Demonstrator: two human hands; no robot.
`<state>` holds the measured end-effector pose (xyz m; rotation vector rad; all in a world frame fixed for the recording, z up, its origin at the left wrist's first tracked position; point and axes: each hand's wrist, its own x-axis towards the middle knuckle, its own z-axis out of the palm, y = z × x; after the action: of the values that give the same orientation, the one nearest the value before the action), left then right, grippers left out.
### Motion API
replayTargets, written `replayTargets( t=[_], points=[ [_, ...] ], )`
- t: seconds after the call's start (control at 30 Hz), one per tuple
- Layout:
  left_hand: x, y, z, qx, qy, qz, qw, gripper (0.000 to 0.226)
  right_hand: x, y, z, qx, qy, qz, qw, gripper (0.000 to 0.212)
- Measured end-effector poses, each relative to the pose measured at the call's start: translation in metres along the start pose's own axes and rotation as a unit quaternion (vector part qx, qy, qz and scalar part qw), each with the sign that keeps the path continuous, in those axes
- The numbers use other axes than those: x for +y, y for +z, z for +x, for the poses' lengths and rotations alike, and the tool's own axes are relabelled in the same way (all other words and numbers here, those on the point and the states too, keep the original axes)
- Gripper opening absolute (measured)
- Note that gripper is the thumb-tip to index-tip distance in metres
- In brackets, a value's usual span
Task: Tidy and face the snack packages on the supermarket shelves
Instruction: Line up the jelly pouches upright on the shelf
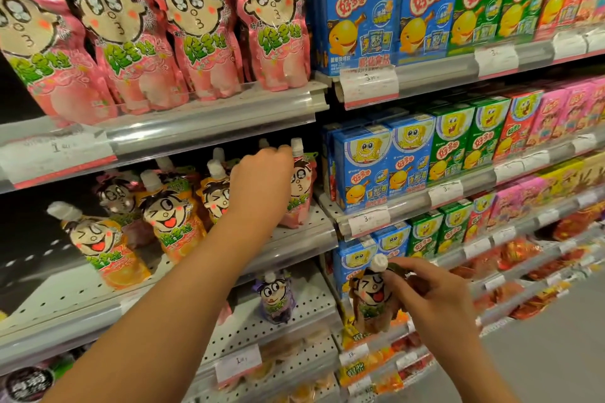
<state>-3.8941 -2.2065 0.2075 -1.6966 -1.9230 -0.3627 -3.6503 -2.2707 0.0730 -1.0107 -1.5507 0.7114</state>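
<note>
Shelving with perforated decks carries the stock under inspection. My left hand (262,180) reaches onto the middle shelf (304,226), fingers curled over the top of a pink pouch (299,186) that stands upright at the shelf's right end; grip appears closed on it near the white cap. Orange pouches (170,219) stand at 9 o'clock from that hand, one leaning left. My right hand (435,298) is at 5 o'clock from the left, off the shelves, pinching a brown pouch (373,301) by its upper edge, the pouch hanging upright. A purple pouch (276,299) stands alone on the lower shelf, between my forearms. Pink pouches (196,29) fill the top shelf; blue cartons (363,167) stand at 3 o'clock.
</note>
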Motion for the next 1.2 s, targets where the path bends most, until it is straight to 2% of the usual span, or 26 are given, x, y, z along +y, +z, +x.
replayTargets(
  t=[0.13,0.2,0.23,0.3,0.33,0.4,0.43,0.53,0.67,0.8,0.93,1.03,1.1,1.2],
  points=[
    [-0.002,-0.012,0.007,-0.024,0.014,0.086,0.996,0.029,-0.001,0.001,0.002,-0.012,-0.010,-0.007,1.000,0.046],
    [-0.005,-0.013,0.009,-0.027,0.017,0.065,0.997,0.033,-0.005,0.002,0.002,-0.005,-0.019,0.009,1.000,0.033],
    [-0.007,-0.013,0.007,-0.015,0.014,0.051,0.999,0.035,-0.008,0.001,0.001,-0.004,-0.020,0.017,1.000,0.018],
    [-0.010,-0.012,-0.001,0.034,0.022,0.061,0.997,0.037,-0.012,-0.001,0.001,-0.004,-0.015,0.025,1.000,0.010],
    [-0.011,-0.009,-0.004,0.051,0.026,0.076,0.996,0.039,-0.012,-0.001,0.001,-0.008,-0.015,0.024,1.000,0.017],
    [-0.018,-0.001,-0.008,0.108,0.045,0.050,0.992,0.044,-0.007,-0.002,0.002,-0.010,-0.022,-0.002,1.000,0.050],
    [-0.023,0.001,-0.010,0.133,0.062,0.018,0.989,0.043,-0.007,-0.002,0.001,-0.016,-0.022,-0.014,1.000,0.055],
    [-0.033,0.003,-0.026,0.238,0.116,-0.059,0.963,0.026,-0.009,-0.002,-0.002,-0.025,-0.021,-0.010,0.999,0.044],
    [-0.049,0.007,-0.081,0.252,0.169,-0.163,0.939,0.010,-0.007,0.005,-0.005,-0.033,-0.031,-0.025,0.999,0.056],
    [-0.085,0.037,-0.155,0.226,0.082,-0.190,0.952,0.014,0.001,0.019,-0.012,-0.060,-0.026,-0.052,0.997,0.060],
    [-0.117,0.063,-0.225,0.168,0.016,-0.188,0.967,0.022,-0.001,0.040,-0.018,-0.114,-0.025,-0.092,0.989,0.050],
    [-0.126,0.088,-0.256,0.041,-0.054,-0.188,0.980,0.029,-0.006,0.060,-0.021,-0.140,-0.023,-0.117,0.983,0.043],
    [-0.126,0.102,-0.264,-0.055,-0.115,-0.177,0.976,0.037,-0.007,0.071,-0.022,-0.163,-0.025,-0.133,0.977,0.036],
    [-0.118,0.106,-0.255,-0.122,-0.139,-0.183,0.966,0.054,-0.012,0.084,-0.021,-0.191,-0.037,-0.143,0.970,0.033]
  ],
)
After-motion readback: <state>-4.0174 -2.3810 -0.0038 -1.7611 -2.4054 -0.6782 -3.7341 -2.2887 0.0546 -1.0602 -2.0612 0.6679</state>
